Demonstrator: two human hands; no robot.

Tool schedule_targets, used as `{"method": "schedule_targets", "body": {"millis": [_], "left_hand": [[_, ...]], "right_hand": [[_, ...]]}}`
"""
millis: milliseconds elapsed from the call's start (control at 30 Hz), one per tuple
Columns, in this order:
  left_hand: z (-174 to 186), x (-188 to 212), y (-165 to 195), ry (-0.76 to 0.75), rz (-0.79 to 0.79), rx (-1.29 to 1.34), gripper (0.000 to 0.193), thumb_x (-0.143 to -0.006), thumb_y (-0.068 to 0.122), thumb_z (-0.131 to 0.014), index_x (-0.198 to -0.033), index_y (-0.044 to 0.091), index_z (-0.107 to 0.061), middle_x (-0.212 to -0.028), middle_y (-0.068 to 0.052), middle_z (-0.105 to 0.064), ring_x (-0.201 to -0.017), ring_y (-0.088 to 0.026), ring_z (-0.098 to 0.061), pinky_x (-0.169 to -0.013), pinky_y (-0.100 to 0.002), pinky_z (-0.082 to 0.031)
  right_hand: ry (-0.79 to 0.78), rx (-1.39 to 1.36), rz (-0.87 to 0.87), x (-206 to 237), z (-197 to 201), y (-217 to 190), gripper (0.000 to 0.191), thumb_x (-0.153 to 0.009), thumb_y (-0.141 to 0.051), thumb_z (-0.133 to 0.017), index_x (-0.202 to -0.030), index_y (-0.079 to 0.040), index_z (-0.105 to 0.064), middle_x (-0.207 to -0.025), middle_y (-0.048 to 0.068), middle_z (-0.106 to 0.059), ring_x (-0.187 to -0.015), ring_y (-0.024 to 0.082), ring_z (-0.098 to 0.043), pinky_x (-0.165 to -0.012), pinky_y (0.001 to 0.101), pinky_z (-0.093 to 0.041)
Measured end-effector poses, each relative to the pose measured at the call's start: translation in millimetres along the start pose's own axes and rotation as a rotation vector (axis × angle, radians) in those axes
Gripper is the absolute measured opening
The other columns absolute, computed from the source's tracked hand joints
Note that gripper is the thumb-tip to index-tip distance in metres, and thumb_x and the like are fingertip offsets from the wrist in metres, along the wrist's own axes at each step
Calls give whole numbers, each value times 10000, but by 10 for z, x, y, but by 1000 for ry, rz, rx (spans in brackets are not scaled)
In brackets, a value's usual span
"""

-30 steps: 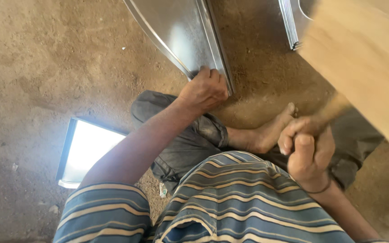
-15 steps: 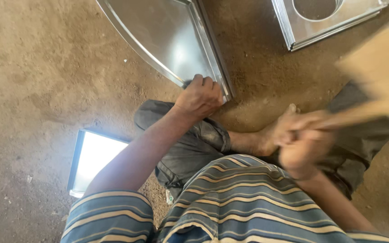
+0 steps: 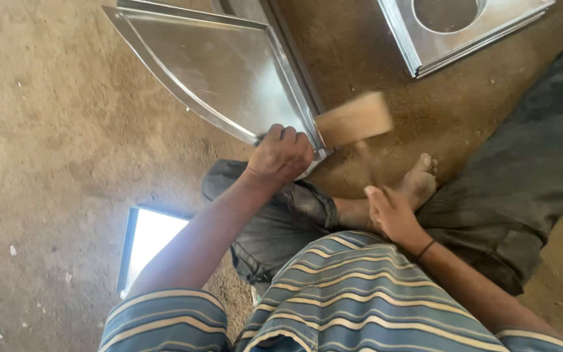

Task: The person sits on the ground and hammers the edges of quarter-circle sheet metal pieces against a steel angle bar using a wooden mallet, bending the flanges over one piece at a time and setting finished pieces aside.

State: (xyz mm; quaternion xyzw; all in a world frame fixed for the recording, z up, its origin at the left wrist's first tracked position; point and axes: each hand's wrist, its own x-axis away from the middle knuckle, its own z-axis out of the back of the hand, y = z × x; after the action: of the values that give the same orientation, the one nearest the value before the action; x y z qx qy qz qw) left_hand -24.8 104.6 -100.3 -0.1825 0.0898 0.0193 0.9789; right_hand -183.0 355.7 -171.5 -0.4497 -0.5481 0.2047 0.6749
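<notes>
While left hand [image 3: 280, 156] pins metal sheet [image 3: 219, 72] corner, right hand [image 3: 392, 212] seemingly grips blurred mallet [image 3: 353, 120].

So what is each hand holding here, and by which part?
The left hand grips the curved sheet-metal piece at its near corner. The right hand holds a wooden mallet by the lower end of its blurred handle.

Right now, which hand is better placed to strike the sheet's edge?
Right, probably: the right hand grips the mallet, whose head sits at the sheet corner. The left hand is pinning that corner.
</notes>
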Motion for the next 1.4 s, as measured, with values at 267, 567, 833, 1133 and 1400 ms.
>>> {"method": "schedule_targets", "body": {"millis": [267,567,833,1133,1400], "left_hand": [[6,-42,59,-59,-9,13,145,-761,212,-639,-628,201,-583,-693,0,-531,-719,-192,-557,-675,-347,-440],[13,-73,84,-72,-7,47,120,-752,207,-647,-647,198,-590,-712,-3,-557,-738,-187,-576,-676,-346,-448],[61,-122,86,-33,-6,36,139,-737,207,-647,-613,204,-584,-692,7,-560,-725,-188,-588,-657,-353,-458],[73,-90,96,-29,11,36,97,-729,199,-648,-641,199,-608,-697,8,-571,-749,-184,-601,-664,-351,-473],[53,-71,68,-49,-15,16,153,-761,191,-651,-617,191,-597,-664,8,-557,-714,-191,-591,-644,-356,-465]], "right_hand": [[97,-626,31,-25,421,229,441,-1112,-501,-410,-883,-135,-503,-620,-39,-433,-461,82,-398,-408,257,-328],[320,-585,-128,-364,275,901,328,-1048,-500,-385,-920,-228,-517,-614,-48,-478,-423,99,-439,-334,295,-327],[114,-496,-197,-237,199,745,423,-1044,-529,-423,-820,-179,-498,-530,-31,-414,-355,104,-370,-300,295,-293],[113,-438,-33,-267,136,779,441,-1053,-509,-445,-774,-173,-499,-535,-30,-428,-389,98,-395,-325,289,-311],[-74,-398,113,-81,203,376,430,-1039,-339,-565,-689,-88,-553,-568,16,-547,-504,146,-559,-461,291,-452]]}}
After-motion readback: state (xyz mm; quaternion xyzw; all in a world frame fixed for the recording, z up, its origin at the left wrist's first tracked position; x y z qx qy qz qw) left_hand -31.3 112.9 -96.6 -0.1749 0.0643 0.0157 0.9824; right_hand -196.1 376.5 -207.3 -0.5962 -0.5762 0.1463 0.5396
